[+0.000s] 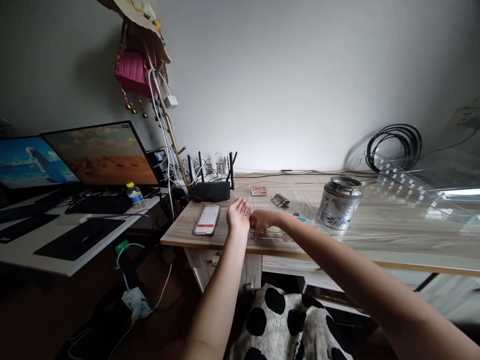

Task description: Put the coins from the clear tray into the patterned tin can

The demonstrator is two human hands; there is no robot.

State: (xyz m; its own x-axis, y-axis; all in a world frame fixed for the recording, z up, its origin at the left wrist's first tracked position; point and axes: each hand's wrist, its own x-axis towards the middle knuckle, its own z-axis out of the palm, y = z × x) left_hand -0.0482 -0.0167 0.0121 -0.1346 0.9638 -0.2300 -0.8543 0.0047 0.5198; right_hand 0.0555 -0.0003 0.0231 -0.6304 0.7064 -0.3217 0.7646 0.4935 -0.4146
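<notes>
My left hand (pixel 239 215) is palm up over the left edge of a clear plastic tray (pixel 300 187), its fingers stretched out and nothing visible on the palm. Right beside it, my right hand (pixel 262 220) reaches across the tray's near left corner with bent, closed fingers; what they hold, if anything, is hidden. A red banknote (pixel 259 190) lies at the back of the tray. Nearer the middle is a crumpled greenish banknote (pixel 280 200). A small blue round piece (pixel 301 219) sits toward the tray's right side. Left of my hands lies a phone (pixel 207 220) with its screen lit.
A silver tin (pixel 340 204) stands just right of the tray. Behind the phone is a black router (pixel 210 191) with upright antennas. Clear plastic racks (pixel 420 192) and coiled black cable (pixel 393 148) occupy the right. Monitors (pixel 101 155) and a bottle (pixel 135 195) stand on the left desk.
</notes>
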